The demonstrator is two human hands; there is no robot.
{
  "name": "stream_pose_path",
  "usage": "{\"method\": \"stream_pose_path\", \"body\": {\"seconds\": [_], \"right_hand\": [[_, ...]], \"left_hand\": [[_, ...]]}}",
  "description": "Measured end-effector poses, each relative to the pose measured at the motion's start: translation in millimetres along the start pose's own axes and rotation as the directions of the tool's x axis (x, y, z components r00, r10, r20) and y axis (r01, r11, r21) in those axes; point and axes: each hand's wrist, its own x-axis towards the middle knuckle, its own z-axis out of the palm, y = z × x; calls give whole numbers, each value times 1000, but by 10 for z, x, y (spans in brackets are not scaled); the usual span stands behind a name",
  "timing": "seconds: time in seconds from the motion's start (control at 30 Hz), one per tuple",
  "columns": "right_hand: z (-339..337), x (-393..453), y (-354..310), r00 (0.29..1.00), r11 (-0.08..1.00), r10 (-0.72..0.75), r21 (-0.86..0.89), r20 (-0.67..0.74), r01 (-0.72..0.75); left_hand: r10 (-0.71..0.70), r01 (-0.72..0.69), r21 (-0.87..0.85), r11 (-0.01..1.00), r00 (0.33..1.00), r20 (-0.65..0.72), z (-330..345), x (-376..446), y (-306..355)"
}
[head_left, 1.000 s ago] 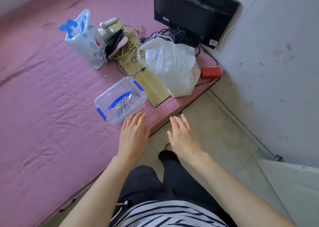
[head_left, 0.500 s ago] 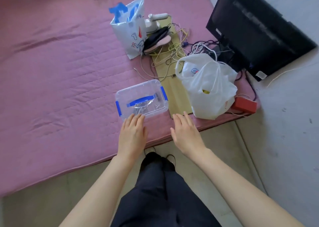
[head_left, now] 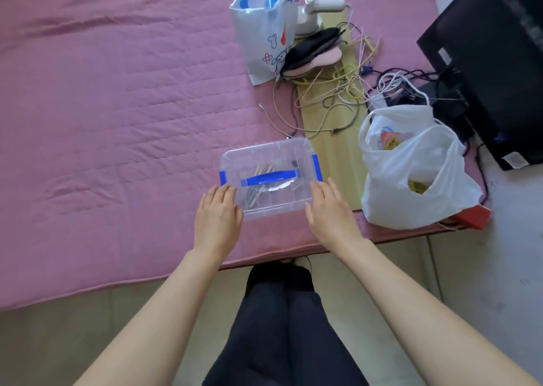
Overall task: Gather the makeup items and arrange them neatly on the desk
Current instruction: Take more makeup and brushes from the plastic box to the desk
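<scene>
Since half a second ago, both our hands have moved forward from the near edge of the box to flank its two short ends, and our view has tipped further down over it.

From the head camera, we see a clear plastic storage box (head_left: pixel 270 177) with a blue carry handle (head_left: pixel 269 177) and blue latches, its lid on, lying on a pink mattress (head_left: pixel 117 106) near the mattress's front edge. Our left hand (head_left: pixel 217 218) lies with straight, closed-together fingers against the box's left end; our right hand (head_left: pixel 330 209) does the same at the right end. Neither has curled around it yet. Slim items, perhaps brushes or pencils, show faintly through the lid; we cannot tell exactly what they are.

We judge the box light, rigid and smooth-sided, so somewhat slippery; squeezing both ends, or hooking the handle, should carry it safely, and the loose contents will likely rattle if it tilts.

Just right of the box lies a pale wooden board (head_left: pixel 332 139) with tangled cables (head_left: pixel 338 92), then a white plastic bag (head_left: pixel 411 174). A patterned gift bag (head_left: pixel 261 36) stands well behind. Open room lies leftward across the mattress and toward us, over the floor (head_left: pixel 88 327). No tabletop is in view.
</scene>
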Motion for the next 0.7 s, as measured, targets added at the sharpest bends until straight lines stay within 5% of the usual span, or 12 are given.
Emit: {"method": "stream_pose_path", "body": {"seconds": [0.27,0.43,0.7], "right_hand": [[354,683,303,999,999,-4,-34,49,6],[597,1048,506,992,989,93,107,82,-101],[841,1423,712,973,917,198,327,122,-228]], "left_hand": [[-203,207,-198,958,978,45,530,398,-211],[-574,563,-515,646,803,157,858,586,-240],[-742,604,-701,379,651,159,1240,845,-324]]}}
